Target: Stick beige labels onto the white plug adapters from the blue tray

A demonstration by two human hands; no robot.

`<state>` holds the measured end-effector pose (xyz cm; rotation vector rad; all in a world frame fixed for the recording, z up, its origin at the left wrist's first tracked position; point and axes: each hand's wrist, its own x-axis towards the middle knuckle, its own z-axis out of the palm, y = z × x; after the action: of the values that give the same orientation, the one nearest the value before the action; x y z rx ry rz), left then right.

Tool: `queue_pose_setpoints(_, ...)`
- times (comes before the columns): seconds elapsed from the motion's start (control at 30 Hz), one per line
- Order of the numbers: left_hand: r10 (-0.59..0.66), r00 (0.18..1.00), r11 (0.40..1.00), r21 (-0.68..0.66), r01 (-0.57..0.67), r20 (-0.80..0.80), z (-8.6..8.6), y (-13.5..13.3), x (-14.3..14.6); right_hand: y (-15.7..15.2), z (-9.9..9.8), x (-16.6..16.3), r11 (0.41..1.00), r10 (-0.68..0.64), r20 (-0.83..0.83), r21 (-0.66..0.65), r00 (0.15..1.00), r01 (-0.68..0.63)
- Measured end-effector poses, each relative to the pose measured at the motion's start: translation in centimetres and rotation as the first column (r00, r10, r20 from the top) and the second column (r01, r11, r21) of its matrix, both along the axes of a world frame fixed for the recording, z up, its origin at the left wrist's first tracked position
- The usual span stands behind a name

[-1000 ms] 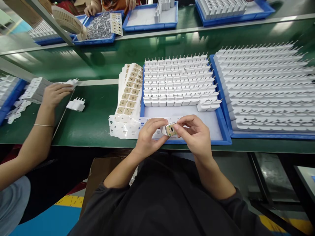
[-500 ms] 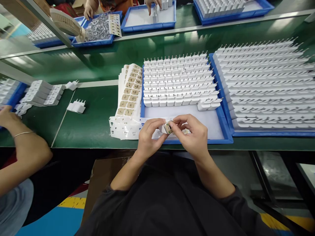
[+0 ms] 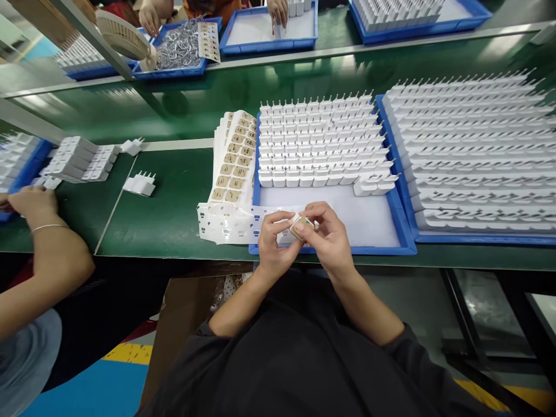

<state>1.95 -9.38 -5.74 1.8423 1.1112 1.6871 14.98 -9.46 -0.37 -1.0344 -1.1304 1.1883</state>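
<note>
Between my two hands is a white charger plug [image 3: 301,226] with a tan label on the face turned toward me. My left hand [image 3: 277,238] pinches it from the left. The fingers of my right hand [image 3: 326,238] are closed round its other side, with the thumb pressed on the tan face. Under my hands a white perforated label sheet [image 3: 229,223] lies across the front of a blue tray [image 3: 402,229]. Rows of white charger plugs [image 3: 317,147] stand in that tray, prongs up. Left of it are stacked sheets of tan labels [image 3: 234,165].
Right of me, a second blue tray holds tight rows of plugs [image 3: 473,156]. Loose plugs [image 3: 139,184] lie on the green table to the left, near a co-worker's arm [image 3: 61,249]. Across the divider are another person's hands [image 3: 278,11], a fan [image 3: 124,36] and more trays.
My hands have come closer together and the plug has turned between them; my right thumb now covers more of its tan face. The co-worker's left-side arm has shifted slightly.
</note>
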Motion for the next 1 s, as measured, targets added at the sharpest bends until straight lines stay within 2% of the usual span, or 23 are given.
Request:
queue_pose_setpoints(0.07, 0.012, 1.0, 1.0, 0.009, -0.012, 0.006, 0.0, 0.0, -0.1, 0.1, -0.1, 0.0, 1.0, 0.013, -0.058, -0.02, 0.998, -0.014)
queue_pose_setpoints(0.17, 0.02, 0.999, 1.0, -0.001, -0.02, 0.033, 0.2, 0.1, -0.2, 0.3, -0.3, 0.4, 0.993, 0.097, -0.15, -0.045, 0.984, -0.105)
queue_pose_setpoints(0.23, 0.034, 0.999, 0.999, 0.034, -0.035, 0.019, 0.4, 0.2, -0.1, 0.2, -0.4, 0.5, 0.99, 0.124, -0.163, -0.048, 0.979, -0.133)
queue_pose_setpoints(0.43, 0.141, 0.982, 0.965, 0.239, -0.108, -0.129, 1.1, 0.5, 0.2, -0.2, 0.1, -0.2, 0.999, 0.024, -0.149, -0.038, 0.988, -0.03)
queue_pose_setpoints(0.8, 0.183, 0.969, 0.94, 0.319, -0.122, -0.167, 1.0, 0.5, 0.0, -0.1, 0.1, -0.8, 0.999, -0.022, -0.158, 0.019, 0.987, 0.025)
queue_pose_setpoints(1.0, 0.188, 0.969, 0.937, 0.326, -0.127, -0.163, 0.9, 0.3, 0.0, -0.3, 0.3, -0.8, 0.999, -0.031, -0.166, -0.025, 0.986, 0.027)
